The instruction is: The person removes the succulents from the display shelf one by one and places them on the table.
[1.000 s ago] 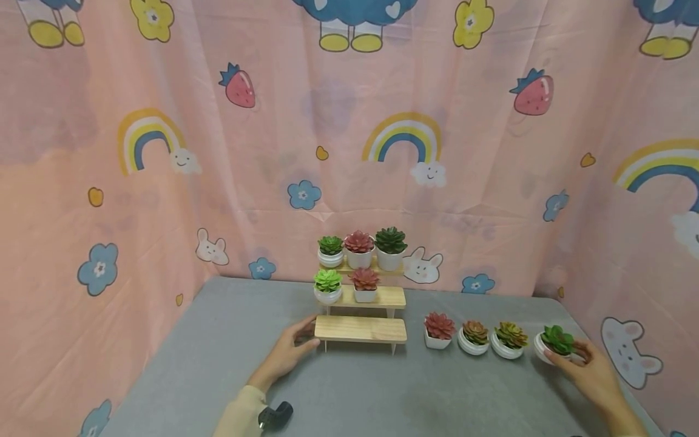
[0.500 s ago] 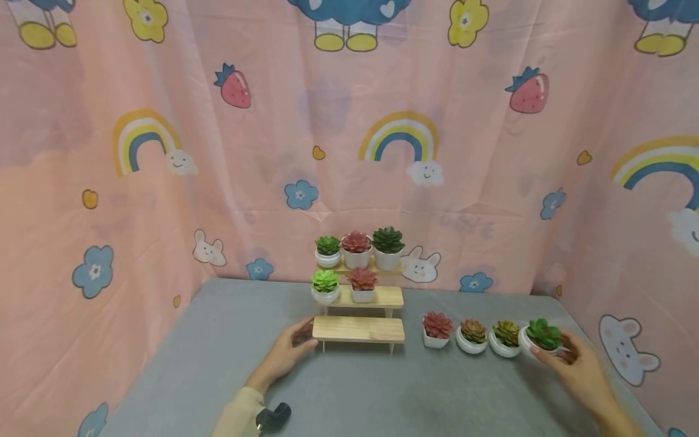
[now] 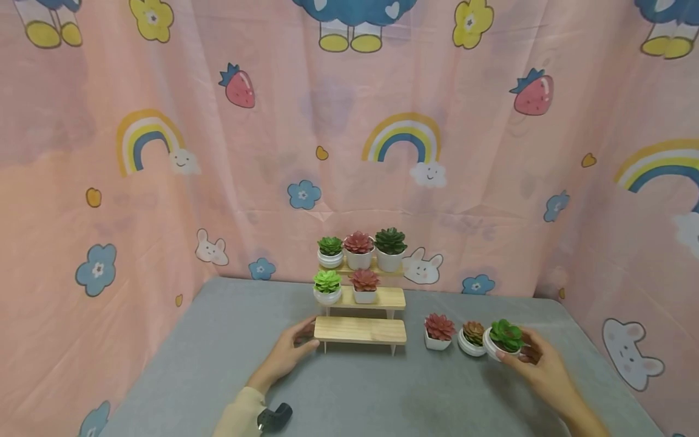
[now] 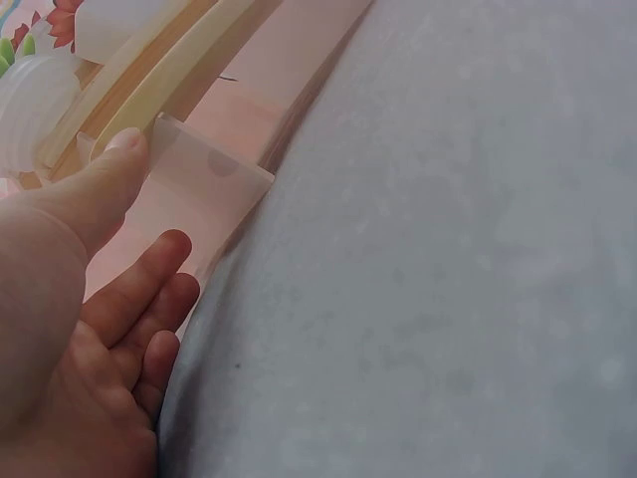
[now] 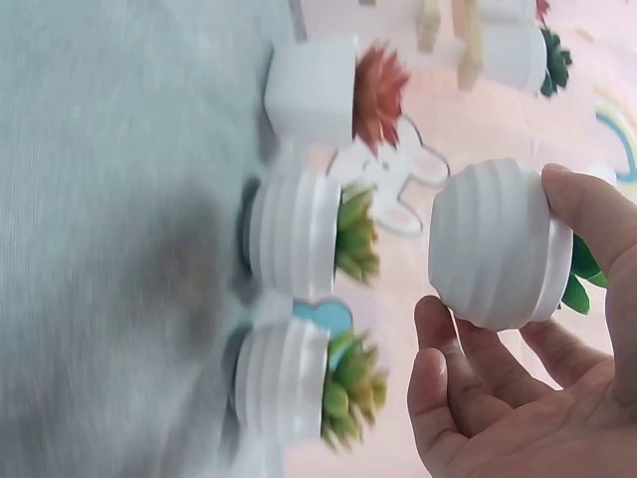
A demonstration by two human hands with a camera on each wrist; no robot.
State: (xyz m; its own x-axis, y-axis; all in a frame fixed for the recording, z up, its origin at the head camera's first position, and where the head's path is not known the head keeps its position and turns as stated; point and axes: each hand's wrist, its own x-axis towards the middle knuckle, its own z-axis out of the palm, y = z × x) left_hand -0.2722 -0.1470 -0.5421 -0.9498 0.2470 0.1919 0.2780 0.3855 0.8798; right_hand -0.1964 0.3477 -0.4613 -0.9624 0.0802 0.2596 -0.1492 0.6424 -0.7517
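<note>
R hand [image 3: 543,367] grips green succulent [image 3: 505,337] — L hand [image 3: 285,352] touching lowest shelf [image 3: 360,329], can't tell if pinching.

Green succulent [image 3: 505,337] further left, seemingly higher

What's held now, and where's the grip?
The right hand holds the green succulent by its white pot, thumb near the rim, fingers opposite. I can't tell whether the left hand grips the stand.
</note>
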